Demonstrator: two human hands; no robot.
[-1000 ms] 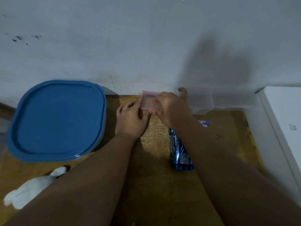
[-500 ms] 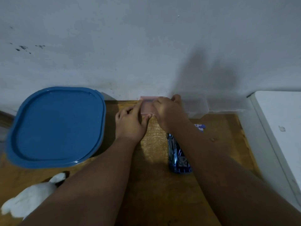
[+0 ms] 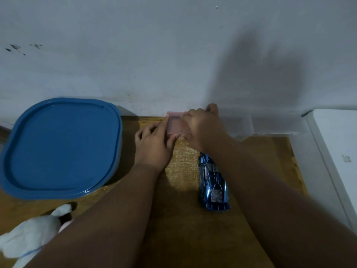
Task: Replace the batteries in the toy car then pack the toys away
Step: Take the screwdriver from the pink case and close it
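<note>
A small pink translucent box (image 3: 176, 124) stands against the wall at the back of the wooden table (image 3: 185, 229). My left hand (image 3: 154, 146) pinches its left side between forefinger and thumb. My right hand (image 3: 201, 126) grips its right side, fingers curled over the top. A shiny blue toy car (image 3: 213, 182) lies on the table just under my right forearm, apart from both hands. What the pink box holds is hidden.
A large container with a blue lid (image 3: 61, 147) fills the left of the table. A white plush toy (image 3: 32, 236) lies at the front left. Clear plastic boxes (image 3: 270, 124) line the wall at the right, next to a white appliance (image 3: 336, 151).
Both hands stay on the pink box at the wall, with only small finger shifts. The camera has tilted a little, so the scene sits lower in view.
</note>
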